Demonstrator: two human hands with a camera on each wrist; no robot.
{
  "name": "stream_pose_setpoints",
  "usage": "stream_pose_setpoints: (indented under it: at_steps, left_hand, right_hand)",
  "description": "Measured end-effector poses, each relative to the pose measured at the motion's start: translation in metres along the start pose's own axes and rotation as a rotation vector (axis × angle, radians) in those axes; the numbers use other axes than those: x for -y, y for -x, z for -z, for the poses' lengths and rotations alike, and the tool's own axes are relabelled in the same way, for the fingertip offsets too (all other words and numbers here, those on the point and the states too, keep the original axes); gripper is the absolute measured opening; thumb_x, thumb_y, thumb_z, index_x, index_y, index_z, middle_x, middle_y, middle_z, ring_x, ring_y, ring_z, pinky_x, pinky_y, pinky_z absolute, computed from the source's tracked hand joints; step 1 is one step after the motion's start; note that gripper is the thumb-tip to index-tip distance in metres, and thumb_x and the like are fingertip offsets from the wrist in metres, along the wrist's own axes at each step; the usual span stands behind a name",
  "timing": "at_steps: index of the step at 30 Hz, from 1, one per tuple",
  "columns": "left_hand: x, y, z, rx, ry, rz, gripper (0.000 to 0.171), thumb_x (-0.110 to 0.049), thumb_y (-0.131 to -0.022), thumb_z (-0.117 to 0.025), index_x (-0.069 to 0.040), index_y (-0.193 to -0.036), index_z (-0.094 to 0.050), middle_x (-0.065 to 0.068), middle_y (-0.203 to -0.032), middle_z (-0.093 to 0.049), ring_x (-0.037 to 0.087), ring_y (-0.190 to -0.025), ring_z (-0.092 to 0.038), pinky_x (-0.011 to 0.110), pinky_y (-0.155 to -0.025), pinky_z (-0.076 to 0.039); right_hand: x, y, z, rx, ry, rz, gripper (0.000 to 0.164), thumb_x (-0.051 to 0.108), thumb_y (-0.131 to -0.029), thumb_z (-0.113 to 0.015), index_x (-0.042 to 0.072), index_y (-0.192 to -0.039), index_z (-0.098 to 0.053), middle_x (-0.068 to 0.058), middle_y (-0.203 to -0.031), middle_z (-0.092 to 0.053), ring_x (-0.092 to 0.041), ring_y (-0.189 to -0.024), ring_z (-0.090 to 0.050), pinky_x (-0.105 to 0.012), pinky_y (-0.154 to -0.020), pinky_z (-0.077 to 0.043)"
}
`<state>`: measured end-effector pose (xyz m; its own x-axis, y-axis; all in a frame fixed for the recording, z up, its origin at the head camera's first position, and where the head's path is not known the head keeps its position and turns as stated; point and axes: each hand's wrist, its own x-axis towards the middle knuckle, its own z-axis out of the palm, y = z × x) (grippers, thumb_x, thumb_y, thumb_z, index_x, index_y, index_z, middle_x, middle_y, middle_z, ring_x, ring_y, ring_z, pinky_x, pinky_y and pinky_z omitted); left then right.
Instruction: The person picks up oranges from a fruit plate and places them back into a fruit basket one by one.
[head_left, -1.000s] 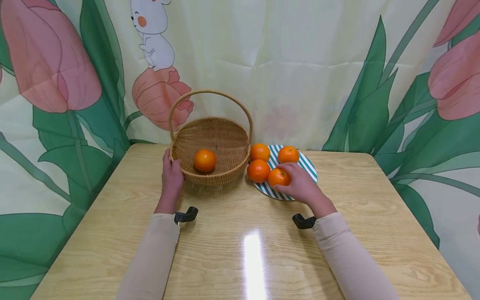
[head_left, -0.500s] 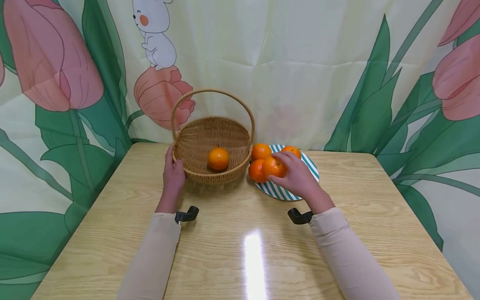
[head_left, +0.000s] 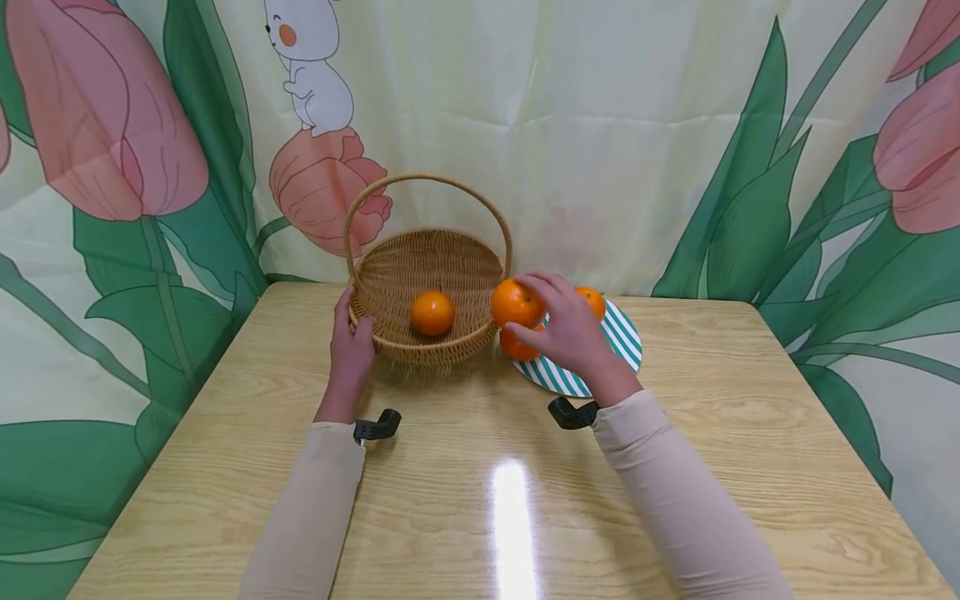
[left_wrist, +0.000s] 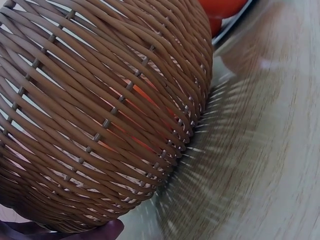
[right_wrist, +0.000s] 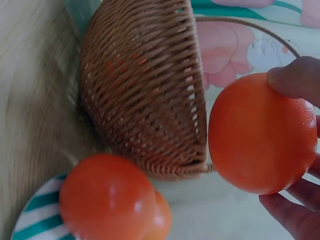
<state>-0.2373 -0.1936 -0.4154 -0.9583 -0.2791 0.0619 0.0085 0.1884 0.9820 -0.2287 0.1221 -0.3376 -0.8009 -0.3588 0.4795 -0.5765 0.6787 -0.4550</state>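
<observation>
In the head view a wicker basket with an arched handle stands at the back of the table, and one orange lies inside. My left hand grips its left rim; the left wrist view shows a fingertip under the woven wall. My right hand holds another orange between thumb and fingers, raised at the basket's right rim. Below it, an orange rests on a green-and-white striped plate. Another orange shows behind my hand, partly covered.
The wooden table stretches toward me with a bright reflection on it. A curtain printed with tulips and a rabbit hangs right behind the basket and plate. Black wrist cameras stick out from both wrists.
My right hand has lifted an orange off the plate and carried it left and up to the basket's rim. The orange inside the basket has rolled right, then slightly back. The left hand keeps its grip.
</observation>
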Motion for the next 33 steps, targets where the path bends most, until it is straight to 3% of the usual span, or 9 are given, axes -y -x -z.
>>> stream_pose_setpoints:
  at_steps: [14, 33]
  left_hand:
    - [-0.001, 0.003, -0.001, -0.012, -0.038, 0.006, 0.06, -0.025, -0.097, -0.037, -0.039, -0.152, -0.018, 0.003, -0.161, -0.019, 0.026, -0.144, -0.028, 0.048, -0.116, -0.026]
    - [0.002, 0.001, 0.0, -0.022, -0.07, -0.024, 0.061, -0.025, -0.097, -0.038, -0.039, -0.152, -0.019, 0.006, -0.159, -0.025, 0.025, -0.142, -0.032, 0.048, -0.114, -0.028]
  right_hand:
    - [0.021, -0.019, -0.02, -0.017, -0.071, 0.017, 0.06, 0.033, -0.082, -0.076, 0.016, -0.136, -0.054, -0.011, -0.139, -0.05, -0.031, -0.126, -0.05, -0.05, -0.097, -0.046]
    - [0.033, -0.032, -0.045, 0.07, -0.102, 0.004, 0.061, 0.033, -0.083, -0.074, 0.017, -0.138, -0.052, -0.009, -0.141, -0.048, -0.03, -0.124, -0.051, -0.044, -0.097, -0.049]
